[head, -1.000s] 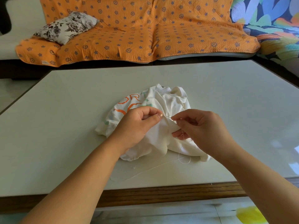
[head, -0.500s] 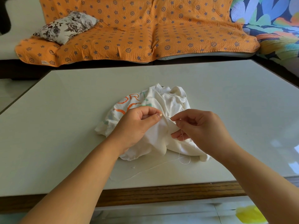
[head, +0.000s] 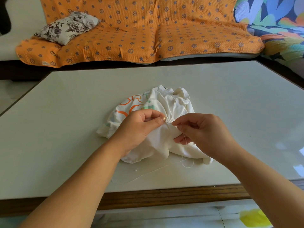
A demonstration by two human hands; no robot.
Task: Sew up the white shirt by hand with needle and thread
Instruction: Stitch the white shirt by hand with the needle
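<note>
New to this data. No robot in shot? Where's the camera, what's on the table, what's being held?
No robot here: these are a person's two bare hands. The one view comes from a camera worn on the head, looking forward and down, so the arms reach in from the bottom edge. A white shirt lies bunched on the table. The left hand pinches a fold of it; the right hand pinches a thin needle at that fold. White thread trails onto the table. Behind lie an orange cover and a flowered pillow.
</note>
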